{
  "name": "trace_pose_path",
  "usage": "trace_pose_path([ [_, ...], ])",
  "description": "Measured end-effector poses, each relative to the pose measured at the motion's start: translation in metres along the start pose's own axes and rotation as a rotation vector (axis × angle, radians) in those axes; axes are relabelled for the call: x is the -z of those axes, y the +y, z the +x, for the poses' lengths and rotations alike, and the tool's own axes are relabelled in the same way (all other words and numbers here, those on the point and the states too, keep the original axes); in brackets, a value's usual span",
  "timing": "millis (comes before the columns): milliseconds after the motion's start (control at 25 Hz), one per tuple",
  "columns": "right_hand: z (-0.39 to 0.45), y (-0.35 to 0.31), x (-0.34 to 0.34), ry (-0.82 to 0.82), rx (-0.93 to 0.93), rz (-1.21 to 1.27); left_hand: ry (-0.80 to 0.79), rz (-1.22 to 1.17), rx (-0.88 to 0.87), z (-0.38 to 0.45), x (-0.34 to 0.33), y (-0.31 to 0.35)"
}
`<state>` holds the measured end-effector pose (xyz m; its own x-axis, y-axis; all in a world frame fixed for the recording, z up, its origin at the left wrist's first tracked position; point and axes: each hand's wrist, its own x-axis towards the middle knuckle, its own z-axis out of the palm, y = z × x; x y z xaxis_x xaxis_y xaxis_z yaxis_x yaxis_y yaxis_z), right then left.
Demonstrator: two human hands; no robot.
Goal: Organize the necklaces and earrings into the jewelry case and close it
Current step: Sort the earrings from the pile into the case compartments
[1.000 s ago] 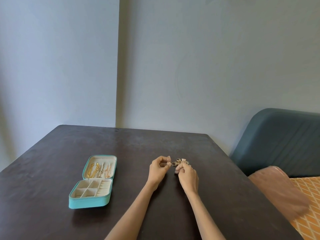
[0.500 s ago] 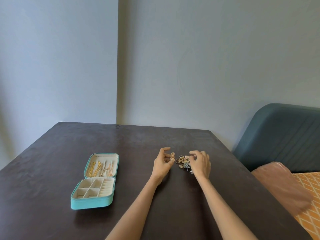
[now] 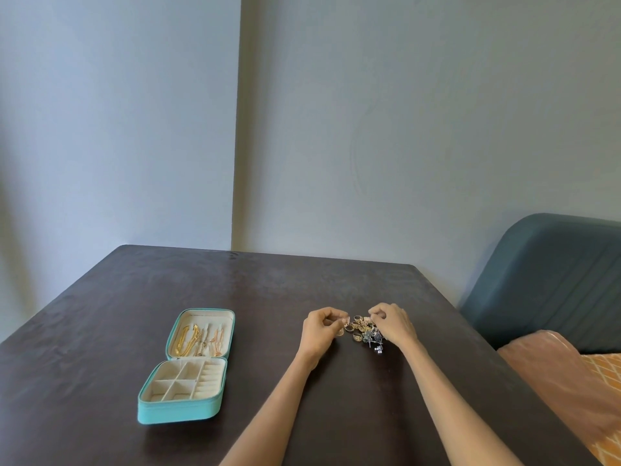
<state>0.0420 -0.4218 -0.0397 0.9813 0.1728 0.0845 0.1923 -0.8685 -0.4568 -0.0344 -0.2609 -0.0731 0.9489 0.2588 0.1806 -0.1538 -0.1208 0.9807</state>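
A teal jewelry case (image 3: 181,410) lies open on the left of the dark table. Gold necklaces (image 3: 188,338) hang in its raised lid, and its cream compartments hold nothing that I can see. A small pile of earrings (image 3: 364,329) sits right of centre. My left hand (image 3: 321,329) is at the pile's left edge, fingertips pinched on a small gold earring. My right hand (image 3: 391,322) rests on the pile's right side, fingers curled over it; whether it grips a piece I cannot tell.
The dark table (image 3: 100,348) runs up to a grey wall. A blue-grey sofa (image 3: 551,274) with a pink cushion (image 3: 568,375) stands off the table's right edge.
My hands moved apart to either side of the pile, then the fingers of both curled in. The left now pinches an earring at the pile's left edge. The case has not moved.
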Motion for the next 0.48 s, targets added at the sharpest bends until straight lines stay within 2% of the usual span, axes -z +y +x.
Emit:
trace_pose_path([
  [160, -0.0075, 0.0062, 0.0046, -0.040, 0.145, -0.044, 0.039, -0.016, 0.015, 0.0009, 0.0001, 0.0025],
  [360, -0.0078, 0.0069, 0.0028, 0.034, 0.277, -0.173, 0.041, -0.024, 0.020, -0.0003, -0.0008, 0.0028],
  [480, -0.0063, 0.0043, -0.0014, 0.081, 0.283, -0.196, 0.031, -0.033, 0.014, 0.0006, 0.0000, 0.0026],
])
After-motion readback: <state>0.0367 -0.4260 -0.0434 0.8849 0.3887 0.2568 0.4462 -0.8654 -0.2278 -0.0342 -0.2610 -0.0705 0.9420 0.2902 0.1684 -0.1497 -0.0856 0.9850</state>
